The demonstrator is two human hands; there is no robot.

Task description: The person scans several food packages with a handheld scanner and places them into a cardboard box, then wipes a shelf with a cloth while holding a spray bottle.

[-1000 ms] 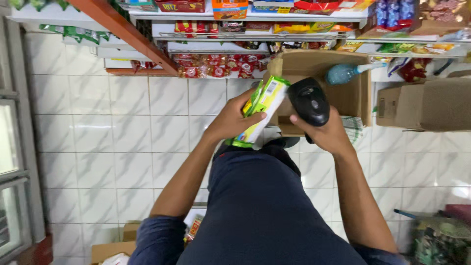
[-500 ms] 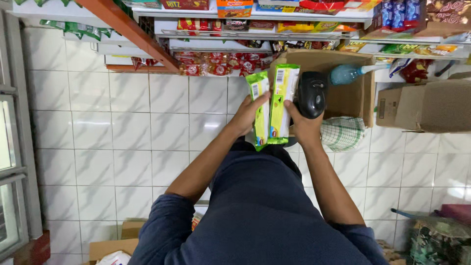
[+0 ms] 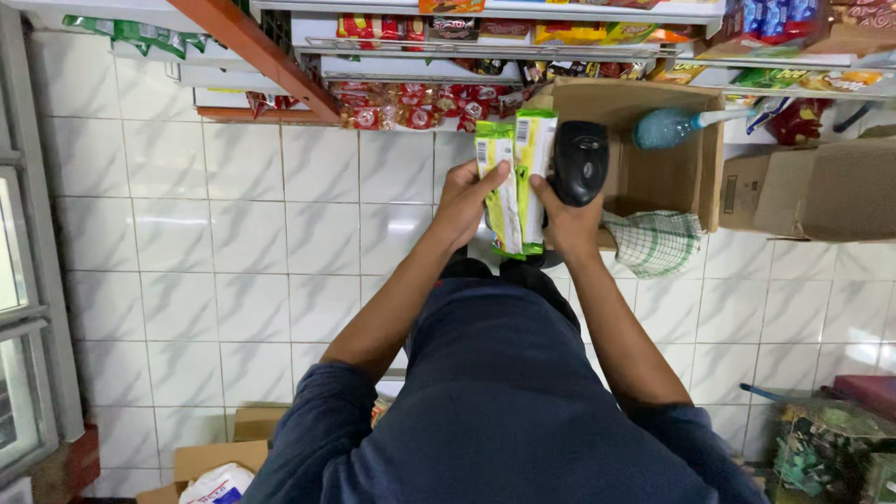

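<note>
My left hand grips two long green and white snack packets, held upright side by side in front of me. My right hand holds a black handheld barcode scanner and also touches the right packet's edge. The scanner head sits just to the right of the packets' upper ends. Both hands are raised over the white tiled floor, above my dark blue clothing.
An open cardboard box holding a teal brush stands just beyond my hands, with a green checked cloth over its edge. Shelves of snack packets run along the top. More cardboard boxes lie right. A glass door is left.
The packets went from tilted to upright and closer together. My right hand with the scanner moved in against the packets.
</note>
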